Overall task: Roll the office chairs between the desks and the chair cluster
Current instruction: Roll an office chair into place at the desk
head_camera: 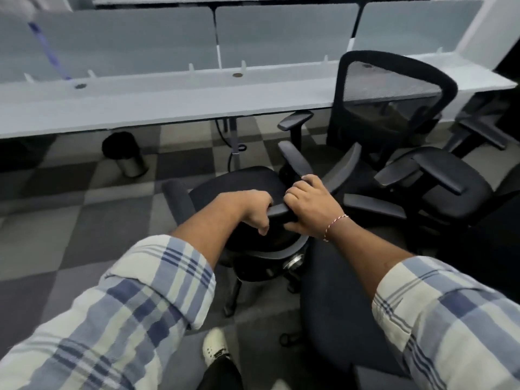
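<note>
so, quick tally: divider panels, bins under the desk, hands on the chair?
Divider panels: 3
Bin: 1
Hands gripping the chair: 2 (left hand, right hand)
Total: 6

Dim, flat indoor light, soft overall focus, wide-angle bending and smearing toward the edges.

no readable text, no labels, no numbers anywhere
</note>
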`<state>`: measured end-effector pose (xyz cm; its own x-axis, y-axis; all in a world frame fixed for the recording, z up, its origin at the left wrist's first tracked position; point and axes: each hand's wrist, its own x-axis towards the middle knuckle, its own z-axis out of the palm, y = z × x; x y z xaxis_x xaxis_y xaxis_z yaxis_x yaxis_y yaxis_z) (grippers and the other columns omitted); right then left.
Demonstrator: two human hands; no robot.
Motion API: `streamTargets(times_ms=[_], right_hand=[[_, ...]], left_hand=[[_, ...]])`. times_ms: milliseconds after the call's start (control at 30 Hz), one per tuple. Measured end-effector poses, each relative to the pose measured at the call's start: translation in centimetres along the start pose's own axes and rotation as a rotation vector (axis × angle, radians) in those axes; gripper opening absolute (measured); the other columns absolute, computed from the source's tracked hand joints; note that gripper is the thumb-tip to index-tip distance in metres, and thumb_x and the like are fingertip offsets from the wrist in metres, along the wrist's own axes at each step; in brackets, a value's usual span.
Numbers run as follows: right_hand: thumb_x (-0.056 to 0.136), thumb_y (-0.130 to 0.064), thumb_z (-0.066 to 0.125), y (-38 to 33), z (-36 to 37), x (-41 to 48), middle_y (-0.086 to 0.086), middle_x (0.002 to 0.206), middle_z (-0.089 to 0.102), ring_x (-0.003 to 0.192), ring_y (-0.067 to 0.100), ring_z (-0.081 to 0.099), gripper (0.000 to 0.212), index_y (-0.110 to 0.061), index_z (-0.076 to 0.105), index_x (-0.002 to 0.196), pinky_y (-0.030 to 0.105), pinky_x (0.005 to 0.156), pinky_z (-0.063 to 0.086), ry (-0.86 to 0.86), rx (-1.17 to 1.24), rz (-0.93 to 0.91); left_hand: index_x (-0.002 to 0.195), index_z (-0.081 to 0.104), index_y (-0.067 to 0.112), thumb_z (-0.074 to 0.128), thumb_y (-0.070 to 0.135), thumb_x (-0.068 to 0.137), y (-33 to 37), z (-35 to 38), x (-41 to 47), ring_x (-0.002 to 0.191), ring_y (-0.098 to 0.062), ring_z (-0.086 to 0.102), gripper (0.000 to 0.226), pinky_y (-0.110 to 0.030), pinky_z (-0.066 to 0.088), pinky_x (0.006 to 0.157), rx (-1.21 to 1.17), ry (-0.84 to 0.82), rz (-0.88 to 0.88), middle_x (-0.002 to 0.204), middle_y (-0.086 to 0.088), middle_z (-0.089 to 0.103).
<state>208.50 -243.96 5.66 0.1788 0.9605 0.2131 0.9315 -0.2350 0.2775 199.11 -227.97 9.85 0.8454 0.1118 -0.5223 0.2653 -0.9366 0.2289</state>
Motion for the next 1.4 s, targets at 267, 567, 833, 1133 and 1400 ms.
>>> streamTargets(times_ms=[267,567,833,1133,1400], right_hand=[[0.077,-0.066,0.062,-1.4,-1.4,2.9,-0.002,0.090,0.061,0.082,0.023,0.063,0.050,-0.022,0.050,0.096,0.038,0.073,0.047,-0.209,0.100,-0.007],[0.080,-0.064,0.058,-7.3,-2.1,5.4,-0.001,0.092,0.064,0.084,0.024,0.065,0.048,-0.021,0.047,0.101,0.033,0.060,0.036,-0.213,0.029,0.109],[0.079,-0.063,0.062,-13.1,-2.0,6.6,0.004,0.087,0.066,0.078,0.027,0.066,0.051,-0.018,0.052,0.101,0.032,0.059,0.036,-0.135,0.052,0.097],[0.080,-0.063,0.062,-16.9,-3.2,7.6,0.004,0.084,0.066,0.076,0.027,0.066,0.050,-0.017,0.051,0.098,0.032,0.059,0.037,-0.110,0.078,0.019],[0.078,-0.060,0.064,-19.8,-2.7,7.6,0.005,0.082,0.063,0.073,0.029,0.065,0.049,-0.016,0.052,0.096,0.033,0.057,0.037,-0.041,0.124,-0.179]], left_hand=[[0.098,0.062,0.025,0.065,0.045,0.075,-3.1,2.9,-2.4,0.088,-0.026,0.064,0.031,-0.033,0.044,0.068,0.227,0.425,0.035,0.092,0.001,0.065],[0.089,0.060,0.028,0.066,0.040,0.074,-8.3,3.3,-5.6,0.074,-0.020,0.059,0.020,-0.033,0.045,0.063,0.250,0.343,0.001,0.073,0.008,0.055],[0.084,0.060,0.028,0.068,0.038,0.073,-12.3,4.5,-8.8,0.073,-0.020,0.059,0.017,-0.032,0.046,0.064,0.285,0.327,-0.008,0.068,0.009,0.052],[0.087,0.062,0.028,0.065,0.037,0.073,-14.4,6.7,-13.2,0.070,-0.019,0.056,0.017,-0.031,0.043,0.063,0.274,0.351,-0.075,0.064,0.010,0.048],[0.090,0.063,0.027,0.065,0.036,0.075,-14.6,10.7,-17.3,0.068,-0.019,0.054,0.018,-0.031,0.041,0.061,0.209,0.384,-0.268,0.064,0.009,0.048]])
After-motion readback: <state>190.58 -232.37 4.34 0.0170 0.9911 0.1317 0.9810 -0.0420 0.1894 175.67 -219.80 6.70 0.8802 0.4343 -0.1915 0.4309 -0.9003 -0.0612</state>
